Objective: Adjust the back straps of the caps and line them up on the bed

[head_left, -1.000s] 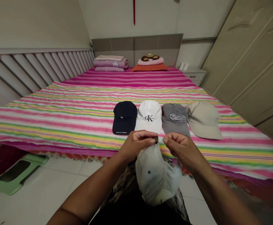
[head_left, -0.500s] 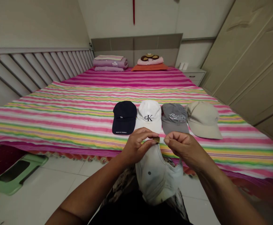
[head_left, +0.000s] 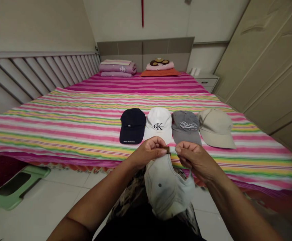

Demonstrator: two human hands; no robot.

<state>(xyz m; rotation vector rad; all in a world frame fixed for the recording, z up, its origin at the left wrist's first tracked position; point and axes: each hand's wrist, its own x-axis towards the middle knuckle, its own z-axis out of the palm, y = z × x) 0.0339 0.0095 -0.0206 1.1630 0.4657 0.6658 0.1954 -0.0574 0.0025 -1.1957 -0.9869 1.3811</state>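
Observation:
A pale, whitish baseball cap (head_left: 164,187) hangs in front of me over my lap, its back opening facing up. My left hand (head_left: 152,152) pinches the brass-coloured strap buckle (head_left: 167,149) at one side of that opening. Pinched between the fingertips of my right hand (head_left: 192,155) is the other end of the cap's strap, close to the buckle. Just beyond my hands lie a navy cap (head_left: 132,124), a white cap (head_left: 158,120) lettered "CK", a grey cap (head_left: 185,125) reading "Always" and a beige cap (head_left: 217,125), side by side.
The caps rest on a bed with a striped sheet (head_left: 60,124). Folded purple bedding (head_left: 117,68) and an orange cushion (head_left: 158,73) sit by the headboard (head_left: 166,47). A green stool (head_left: 17,187) stands on the floor at left; a wardrobe (head_left: 266,67) is at right.
My right fingers have shifted slightly at the strap end, and a short pale length of strap now shows between the buckle and my right hand. Both hands still hold the cap.

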